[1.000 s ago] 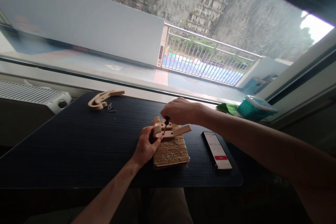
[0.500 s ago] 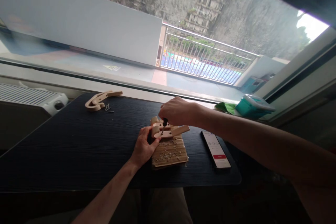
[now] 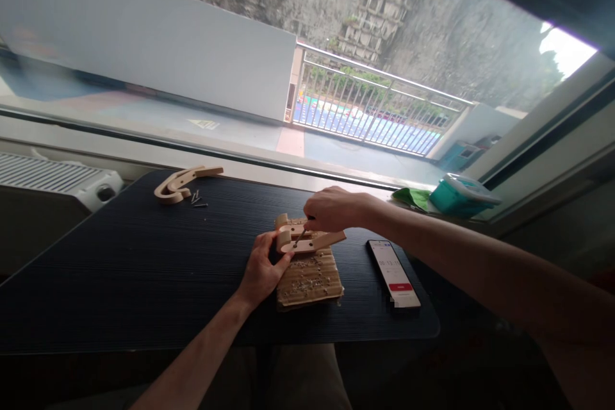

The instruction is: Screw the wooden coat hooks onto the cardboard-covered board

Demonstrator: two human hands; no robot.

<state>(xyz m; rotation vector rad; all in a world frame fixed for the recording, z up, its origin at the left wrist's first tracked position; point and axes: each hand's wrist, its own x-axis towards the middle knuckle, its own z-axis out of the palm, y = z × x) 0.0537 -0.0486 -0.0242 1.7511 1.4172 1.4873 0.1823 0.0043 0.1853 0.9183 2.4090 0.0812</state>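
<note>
My right hand is closed around a screwdriver, hiding its handle. The shaft leans to the right, its tip down at a hole in a pale wooden hook. My left hand grips the hook's rounded left end, thumb along its near edge. A second wooden hook lies just behind the first. Both rest on a corrugated cardboard block whose top is pitted with small holes. Whether a screw sits under the tip is too small to tell.
More wooden hooks lie at the table's far left, beside several loose screws. A phone showing a timer lies to the right. On the windowsill are a green cloth and a teal box. A radiator stands left.
My right hand has shifted right and lower, tilting the screwdriver from nearly upright to a rightward lean. My left hand and the hooks have stayed in place.
</note>
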